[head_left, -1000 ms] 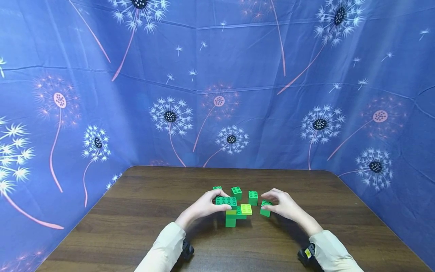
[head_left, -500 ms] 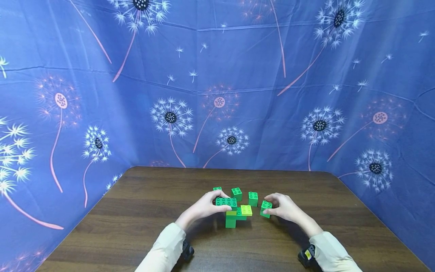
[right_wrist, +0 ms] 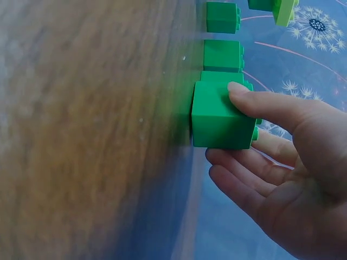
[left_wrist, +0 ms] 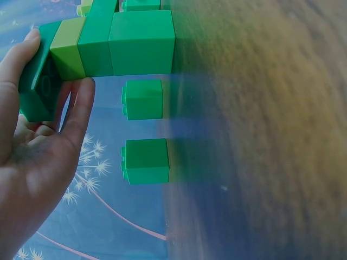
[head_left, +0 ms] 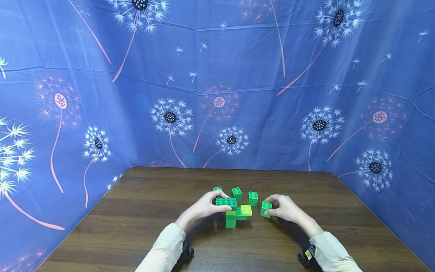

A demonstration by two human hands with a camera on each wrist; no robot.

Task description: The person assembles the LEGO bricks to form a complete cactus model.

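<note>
My left hand (head_left: 208, 204) holds the long green toy brick (head_left: 221, 203) on top of a small stacked build, thumb on the near side and fingers behind. Beneath it come a lime brick (left_wrist: 68, 49), another long green brick (left_wrist: 97, 49) and a square green brick (head_left: 230, 222) at the bottom. A yellow-green brick (head_left: 246, 210) sits on the build's right arm. To the right, my right hand (head_left: 286, 208) pinches a square green brick (right_wrist: 222, 119) between thumb and fingers. Its studs face up, and it is at or just above the tabletop.
Behind the build stand more square green bricks: one at the left (head_left: 217, 188), partly hidden by my left hand, one in the middle (head_left: 236, 193) and one at the right (head_left: 253, 198). The brown wooden table (head_left: 163, 181) meets a blue dandelion-print cloth (head_left: 272, 113) at the back.
My right hand has drawn its fingers and thumb in around the square green brick, which has shifted very slightly. My left hand and the build have stayed in place.
</note>
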